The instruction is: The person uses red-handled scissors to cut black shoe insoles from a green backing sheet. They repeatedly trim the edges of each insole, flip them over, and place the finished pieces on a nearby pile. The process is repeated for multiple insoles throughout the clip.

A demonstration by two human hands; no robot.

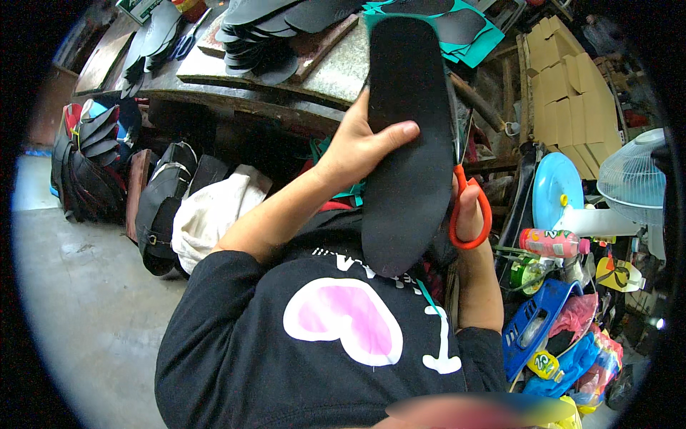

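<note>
A long black insole [404,164] stands lengthwise in front of my chest. My left hand [357,143] is closed on its left edge, thumb flat across the face and fingers hidden behind. At the opposite edge my right hand [468,214] holds scissors with orange handles [487,218], the thumb showing by the loop. The blades point away from me along the insole's right edge; whether they are cutting into it cannot be made out. A thin teal strip [429,296] hangs below the insole, against my black shirt.
Piled black insoles [261,36] lie on the worktable [321,79] ahead, beside teal sheets [486,43] bearing black pieces. Bundled insoles [100,136], a black bag [161,214] and white cloth [214,207] are left. Cardboard [572,93], a fan [636,171] and a blue basket [536,322] are right.
</note>
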